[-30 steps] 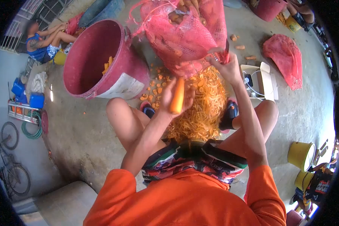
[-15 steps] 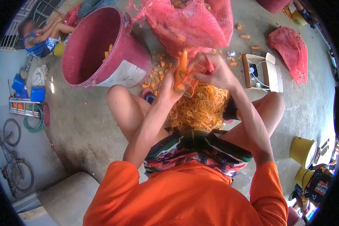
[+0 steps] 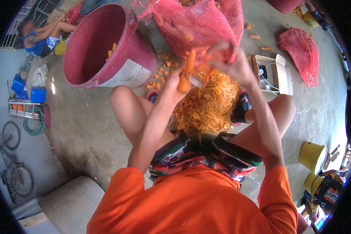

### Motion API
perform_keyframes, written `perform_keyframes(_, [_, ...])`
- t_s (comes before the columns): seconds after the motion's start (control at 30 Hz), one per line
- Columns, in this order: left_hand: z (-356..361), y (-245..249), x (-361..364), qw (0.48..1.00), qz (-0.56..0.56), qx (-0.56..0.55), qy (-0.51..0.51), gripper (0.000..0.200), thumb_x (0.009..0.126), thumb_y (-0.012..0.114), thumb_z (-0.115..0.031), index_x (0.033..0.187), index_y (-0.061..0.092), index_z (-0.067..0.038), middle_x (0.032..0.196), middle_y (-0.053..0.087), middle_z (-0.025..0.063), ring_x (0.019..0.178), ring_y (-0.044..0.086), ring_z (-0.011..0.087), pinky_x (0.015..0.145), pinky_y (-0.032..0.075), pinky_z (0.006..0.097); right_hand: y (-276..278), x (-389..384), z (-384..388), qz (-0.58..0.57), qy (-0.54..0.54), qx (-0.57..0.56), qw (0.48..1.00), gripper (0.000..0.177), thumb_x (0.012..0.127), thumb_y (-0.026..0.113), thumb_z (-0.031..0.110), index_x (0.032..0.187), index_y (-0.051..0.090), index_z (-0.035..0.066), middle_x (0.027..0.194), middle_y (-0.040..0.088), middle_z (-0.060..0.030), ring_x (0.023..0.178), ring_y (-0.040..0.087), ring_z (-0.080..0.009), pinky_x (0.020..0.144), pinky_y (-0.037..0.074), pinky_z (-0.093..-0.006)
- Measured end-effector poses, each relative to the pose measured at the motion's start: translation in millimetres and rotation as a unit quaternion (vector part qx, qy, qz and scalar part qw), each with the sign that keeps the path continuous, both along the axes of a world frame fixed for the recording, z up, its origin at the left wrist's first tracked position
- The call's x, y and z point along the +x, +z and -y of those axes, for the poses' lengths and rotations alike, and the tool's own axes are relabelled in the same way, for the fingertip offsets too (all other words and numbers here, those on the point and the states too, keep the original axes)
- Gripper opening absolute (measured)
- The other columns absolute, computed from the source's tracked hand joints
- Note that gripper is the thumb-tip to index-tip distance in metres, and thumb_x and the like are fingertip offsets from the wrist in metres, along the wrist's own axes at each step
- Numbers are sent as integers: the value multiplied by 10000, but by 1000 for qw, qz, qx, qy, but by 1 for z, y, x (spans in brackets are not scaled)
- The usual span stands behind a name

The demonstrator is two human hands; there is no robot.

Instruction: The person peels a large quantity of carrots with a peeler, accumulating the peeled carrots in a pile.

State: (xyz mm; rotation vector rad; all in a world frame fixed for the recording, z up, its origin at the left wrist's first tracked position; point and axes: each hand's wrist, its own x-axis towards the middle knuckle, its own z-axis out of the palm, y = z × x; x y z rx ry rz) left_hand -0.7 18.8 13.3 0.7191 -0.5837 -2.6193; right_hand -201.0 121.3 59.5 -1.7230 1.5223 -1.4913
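A carrot [image 3: 188, 72] stands slanted in my left hand [image 3: 174, 86], its tip pointing up and away from me. My right hand [image 3: 234, 64] is closed around a red-handled peeler [image 3: 229, 54], just right of the carrot and smeared by motion. Orange shreds hang near the tool. Under both hands, between my feet, lies a heap of carrot peelings [image 3: 206, 107]. Beyond them is a pink mesh sack [image 3: 199, 27] with carrots inside. To the left a big red tub [image 3: 124, 58] leans toward me with a few carrots in it.
Carrot ends [image 3: 160, 74] lie scattered on the floor by the tub. An open carton [image 3: 277, 74] with a cable and an empty-looking mesh sack [image 3: 300, 54] are on the right. Yellow buckets [image 3: 312, 157] stand lower right. Another person [image 3: 43, 39] sits at the upper left.
My right hand with the peeler has moved up and right, away from the carrot. The carrot now shows more fully in my left hand, which has barely moved.
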Motion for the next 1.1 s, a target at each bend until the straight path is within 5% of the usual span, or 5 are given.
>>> perform_keyframes(0.13, [-6, 5, -3, 1000, 23, 5, 3, 300, 1056, 533, -289, 1222, 599, -48, 992, 662, 67, 749, 628, 156, 560, 533, 288, -1, 11, -1, -81, -7, 49, 995, 216, 814, 804, 56, 1009, 713, 36, 967, 726, -86, 924, 695, -185, 838, 540, -319])
perform_keyframes(0.4, [11, -18, 8, 983, -145, 29, -110, 331, 1068, 497, -261, 1300, 580, -41, 1067, 667, 82, 865, 660, 164, 731, 599, 329, -5, 18, 6, -71, 69, -20, 995, 275, 782, 839, 66, 1024, 715, 27, 962, 719, -103, 907, 685, -198, 800, 530, -351])
perform_keyframes(0.5, [-10, 20, -18, 997, 15, -22, 76, 335, 1068, 498, -255, 1314, 570, -38, 1066, 661, 90, 839, 658, 156, 684, 606, 301, -8, 15, 8, -47, 33, -24, 998, 263, 791, 835, 64, 1017, 709, 21, 951, 713, -97, 897, 683, -203, 800, 530, -345])
perform_keyframes(0.9, [9, -10, -3, 991, -56, -28, -120, 425, 1078, 462, -355, 1401, 530, -87, 1153, 639, 32, 787, 612, 75, 574, 496, 201, 5, -33, 0, -4, -59, -23, 998, 231, 895, 778, 70, 1086, 672, -7, 955, 687, 14, 812, 620, -68, 737, 527, -226])
perform_keyframes(1.1, [-2, -17, -3, 996, 68, 62, -15, 427, 1037, 514, -466, 1321, 560, -151, 1086, 638, -26, 716, 625, 109, 534, 490, 273, -6, -30, -11, -95, -138, 28, 985, 269, 858, 805, 128, 1058, 674, 4, 822, 658, -119, 763, 645, -150, 702, 522, -348])
